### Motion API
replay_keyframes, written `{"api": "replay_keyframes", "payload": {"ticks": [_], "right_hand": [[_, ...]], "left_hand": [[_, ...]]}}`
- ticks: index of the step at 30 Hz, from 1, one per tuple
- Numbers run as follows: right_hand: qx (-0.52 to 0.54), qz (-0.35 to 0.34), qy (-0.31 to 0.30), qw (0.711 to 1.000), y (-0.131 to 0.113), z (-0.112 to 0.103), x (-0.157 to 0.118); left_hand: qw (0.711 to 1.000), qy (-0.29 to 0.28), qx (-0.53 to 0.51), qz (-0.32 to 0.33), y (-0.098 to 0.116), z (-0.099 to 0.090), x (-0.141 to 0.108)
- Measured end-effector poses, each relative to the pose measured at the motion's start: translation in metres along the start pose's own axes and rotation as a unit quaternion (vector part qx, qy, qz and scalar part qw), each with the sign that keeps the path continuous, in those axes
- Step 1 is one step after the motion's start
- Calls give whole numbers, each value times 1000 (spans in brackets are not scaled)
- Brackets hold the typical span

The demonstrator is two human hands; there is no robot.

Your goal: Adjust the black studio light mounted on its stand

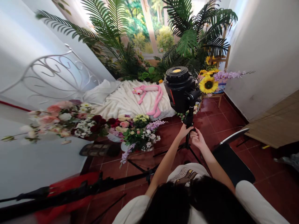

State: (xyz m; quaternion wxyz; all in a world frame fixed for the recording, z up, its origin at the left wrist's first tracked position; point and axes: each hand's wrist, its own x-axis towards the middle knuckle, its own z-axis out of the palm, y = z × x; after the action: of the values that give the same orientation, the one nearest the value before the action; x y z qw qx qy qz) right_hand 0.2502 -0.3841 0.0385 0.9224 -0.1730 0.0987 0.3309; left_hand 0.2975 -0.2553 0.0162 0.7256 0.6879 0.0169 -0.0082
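A black studio light (178, 90) with a round front facing up sits on top of a black stand (187, 143). My left hand (185, 131) is closed round the upper part of the stand, just below the light. Close beside it on the right, my right hand (197, 138) has its fingers curled at the stand's dark fitting; whether they pinch a small part there is too small to tell. The stand's legs spread over the red tiled floor below my hands.
Behind lies a bed with a cream blanket (121, 99) and a pink plush toy (155, 99). Flowers (137, 130) fill the left and centre. A black boom pole (93, 188) crosses the lower left. A black chair (233, 161) stands right; sunflowers (208, 84) are beyond the light.
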Motion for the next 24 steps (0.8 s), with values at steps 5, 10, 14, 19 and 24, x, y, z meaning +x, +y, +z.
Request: {"api": "replay_keyframes", "payload": {"ticks": [5, 10, 14, 19, 24], "right_hand": [[-14, 2, -8, 1000, -2, -10, 5], [-140, -23, 45, 989, -2, -15, 16], [-332, -132, 126, 925, 3, -17, 17], [-504, -190, 177, 823, -8, -16, 14], [-626, -341, 142, 687, -27, 5, 21]], "left_hand": [[999, 3, -33, -14, 4, -9, -6], [1000, -8, -25, -3, 5, -13, -8], [1000, -11, -22, -6, 1, -11, -7], [1000, -9, -25, 6, -6, -11, -6], [999, -13, -48, 18, -14, -13, -4]]}}
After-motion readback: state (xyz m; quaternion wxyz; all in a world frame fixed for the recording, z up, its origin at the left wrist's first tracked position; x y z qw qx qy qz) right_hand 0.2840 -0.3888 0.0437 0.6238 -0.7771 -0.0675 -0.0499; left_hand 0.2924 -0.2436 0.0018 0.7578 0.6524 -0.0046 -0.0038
